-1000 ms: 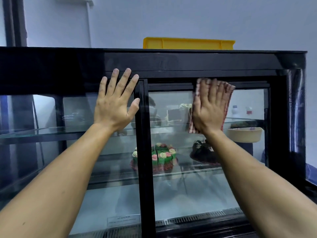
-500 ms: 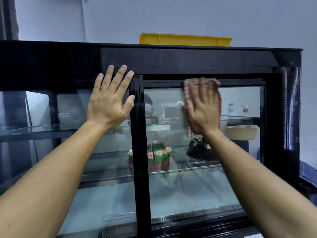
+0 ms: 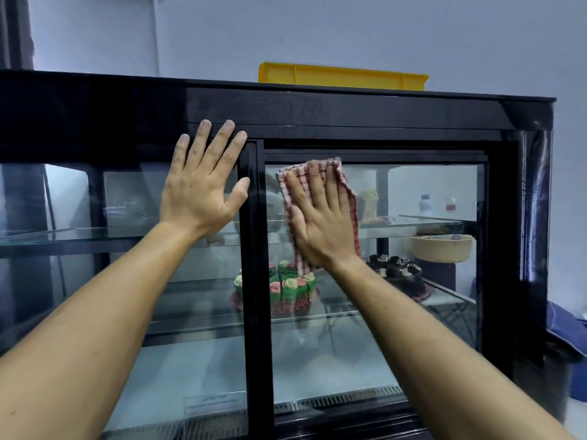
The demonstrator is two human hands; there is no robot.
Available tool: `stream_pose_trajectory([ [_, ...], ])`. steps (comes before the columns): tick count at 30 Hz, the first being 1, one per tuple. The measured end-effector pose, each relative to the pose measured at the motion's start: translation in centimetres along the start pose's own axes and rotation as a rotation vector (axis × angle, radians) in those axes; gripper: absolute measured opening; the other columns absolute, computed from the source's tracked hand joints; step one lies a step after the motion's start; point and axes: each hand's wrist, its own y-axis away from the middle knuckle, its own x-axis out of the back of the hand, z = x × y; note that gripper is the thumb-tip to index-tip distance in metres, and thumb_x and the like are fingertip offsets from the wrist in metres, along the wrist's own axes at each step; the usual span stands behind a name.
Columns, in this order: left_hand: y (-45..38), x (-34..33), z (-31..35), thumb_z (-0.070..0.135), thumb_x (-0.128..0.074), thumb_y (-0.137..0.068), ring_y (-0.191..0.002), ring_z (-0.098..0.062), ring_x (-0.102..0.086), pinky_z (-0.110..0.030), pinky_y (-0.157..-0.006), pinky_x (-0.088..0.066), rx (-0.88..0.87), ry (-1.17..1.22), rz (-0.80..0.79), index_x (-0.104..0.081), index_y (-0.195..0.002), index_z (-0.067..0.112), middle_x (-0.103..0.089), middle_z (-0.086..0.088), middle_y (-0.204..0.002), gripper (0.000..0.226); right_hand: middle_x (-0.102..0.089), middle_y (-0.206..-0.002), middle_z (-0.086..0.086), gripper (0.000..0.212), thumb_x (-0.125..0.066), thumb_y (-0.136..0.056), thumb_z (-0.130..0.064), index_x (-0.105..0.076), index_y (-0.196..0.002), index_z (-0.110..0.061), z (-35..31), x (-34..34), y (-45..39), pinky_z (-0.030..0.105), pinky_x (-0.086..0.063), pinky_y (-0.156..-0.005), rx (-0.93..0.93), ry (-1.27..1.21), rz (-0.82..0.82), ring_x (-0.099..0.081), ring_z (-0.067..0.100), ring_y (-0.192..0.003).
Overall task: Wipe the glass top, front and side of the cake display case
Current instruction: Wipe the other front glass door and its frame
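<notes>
Both hands lie flat on the case: left hand bare, right hand at three o'clock pressing a checked cloth.

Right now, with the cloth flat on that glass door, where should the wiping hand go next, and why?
Probably sweep the cloth rightward along the top of the right glass pane. The right hand presses it flat near the pane's upper left corner, beside the black centre post, so most of that pane lies to the right and below. The left hand rests flat on the left pane, likely bracing.
</notes>
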Motion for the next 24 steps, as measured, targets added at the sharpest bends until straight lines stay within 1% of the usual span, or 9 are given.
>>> stream_pose_trajectory([
  [3,0.0,0.0,0.1,0.052,-0.034,-0.103,-0.162,-0.028,-0.007,-0.050,-0.130,-0.003,-0.002,-0.004,-0.006,-0.023,-0.166,0.023,-0.014,-0.001,-0.174,0.071,-0.008,-0.174,0.011,0.061,-0.022,-0.108,-0.046,-0.020,-0.165,-0.028,5.1,0.6,0.0,0.053,-0.003,-0.129,0.003,0.065,0.021,-0.005,0.033,-0.160],
  [7,0.0,0.0,0.1,0.054,-0.033,-0.103,-0.162,-0.029,-0.006,-0.052,-0.130,-0.003,-0.002,-0.008,-0.013,-0.021,-0.167,0.023,-0.012,-0.001,-0.175,0.071,0.005,-0.174,0.012,0.064,-0.018,-0.109,-0.047,-0.006,-0.167,-0.023,8.3,1.1,0.9,0.053,0.005,-0.128,-0.688,0.002,0.148,0.007,0.035,-0.160],
  [9,0.0,0.0,0.3,0.054,-0.033,-0.104,-0.162,-0.029,-0.006,-0.052,-0.130,-0.003,0.000,-0.007,-0.013,-0.021,-0.167,0.023,-0.012,-0.001,-0.175,0.071,0.007,-0.172,0.017,0.067,-0.016,-0.109,-0.047,-0.003,-0.166,-0.015,5.5,1.1,0.2,0.057,0.005,-0.128,-0.810,-0.013,0.185,0.007,0.038,-0.159],
  [12,0.0,0.0,0.2,0.052,-0.032,-0.104,-0.162,-0.028,-0.007,-0.052,-0.130,-0.004,0.005,0.007,-0.012,-0.022,-0.167,0.024,-0.013,-0.001,-0.175,0.069,0.012,-0.168,0.014,0.067,-0.023,-0.110,-0.045,-0.004,-0.164,-0.009,-2.0,0.6,-1.9,0.057,0.007,-0.127,-0.504,0.016,0.178,0.004,0.038,-0.159],
  [14,0.1,0.1,0.0,0.051,-0.033,-0.104,-0.162,-0.028,-0.008,-0.052,-0.130,-0.006,-0.003,0.008,0.001,-0.023,-0.166,0.024,-0.015,-0.002,-0.174,0.068,0.008,-0.171,0.012,0.062,-0.027,-0.111,-0.041,-0.010,-0.166,-0.017,-5.5,-0.5,-2.4,0.056,-0.002,-0.129,-0.239,0.002,0.105,0.000,0.036,-0.160],
  [16,0.1,0.2,-0.1,0.050,-0.034,-0.104,-0.162,-0.028,-0.008,-0.052,-0.130,-0.006,-0.011,0.008,-0.002,-0.024,-0.166,0.024,-0.016,-0.002,-0.174,0.068,-0.005,-0.174,0.010,0.059,-0.029,-0.111,-0.040,-0.017,-0.166,-0.024,-5.1,-1.1,-2.5,0.053,-0.008,-0.129,-0.113,-0.013,0.083,-0.003,0.033,-0.160],
  [19,0.1,0.3,0.1,0.051,-0.034,-0.103,-0.162,-0.028,-0.007,-0.052,-0.130,-0.005,-0.006,0.020,-0.022,-0.023,-0.166,0.025,-0.015,-0.001,-0.175,0.069,-0.010,-0.174,0.010,0.058,-0.027,-0.111,-0.045,-0.020,-0.166,-0.027,-0.5,-0.2,-2.1,0.050,-0.003,-0.130,0.096,0.041,0.040,-0.003,0.031,-0.161],
  [21,0.1,0.3,0.1,0.051,-0.034,-0.103,-0.162,-0.028,-0.007,-0.052,-0.130,-0.004,0.002,0.021,-0.022,-0.023,-0.166,0.025,-0.014,-0.001,-0.175,0.069,-0.004,-0.174,0.008,0.060,-0.022,-0.110,-0.049,-0.015,-0.166,-0.030,3.4,0.7,-1.8,0.052,-0.001,-0.130,0.034,0.054,0.023,0.003,0.029,-0.161],
  [24,0.2,0.2,0.1,0.051,-0.034,-0.103,-0.162,-0.028,-0.007,-0.053,-0.130,-0.005,0.009,0.021,-0.019,-0.023,-0.166,0.025,-0.014,-0.001,-0.175,0.069,0.003,-0.174,0.010,0.062,-0.019,-0.109,-0.049,-0.008,-0.167,-0.030,8.4,1.7,-0.5,0.057,-0.002,-0.128,-0.386,0.040,0.085,0.005,0.032,-0.160],
])
